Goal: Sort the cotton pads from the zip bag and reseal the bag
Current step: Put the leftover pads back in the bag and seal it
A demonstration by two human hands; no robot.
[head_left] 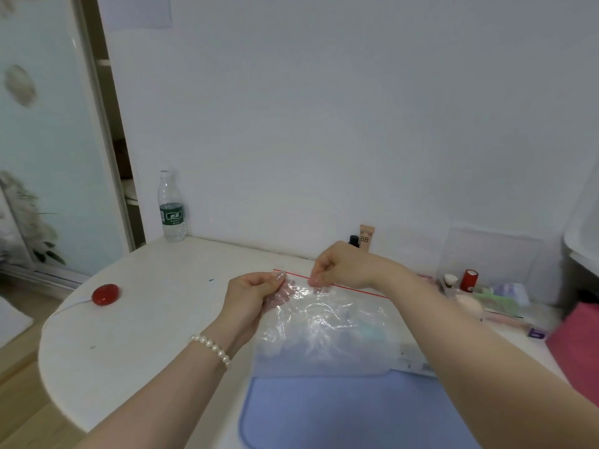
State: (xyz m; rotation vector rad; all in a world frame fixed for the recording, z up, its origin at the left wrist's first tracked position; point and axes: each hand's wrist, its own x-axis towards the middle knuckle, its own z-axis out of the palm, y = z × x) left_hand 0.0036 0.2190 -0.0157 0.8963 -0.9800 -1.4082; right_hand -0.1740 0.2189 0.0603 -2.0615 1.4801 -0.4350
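Observation:
A clear crinkled zip bag [324,332] with a red zip line along its top lies on the white table [146,319], its lower part over a blue mat [340,413]. My left hand [252,293], a pearl bracelet on its wrist, pinches the bag's top left corner. My right hand [340,264] pinches the red zip strip a little to the right of it. Pale blue shapes show faintly through the plastic; I cannot tell what they are.
A water bottle [171,207] stands at the back left by the wall. A red round object [105,294] on a white cord lies at the left. Cosmetics, a BB tube [366,238] and a red-capped item [469,279] crowd the back right. A pink object [577,345] sits at the right edge.

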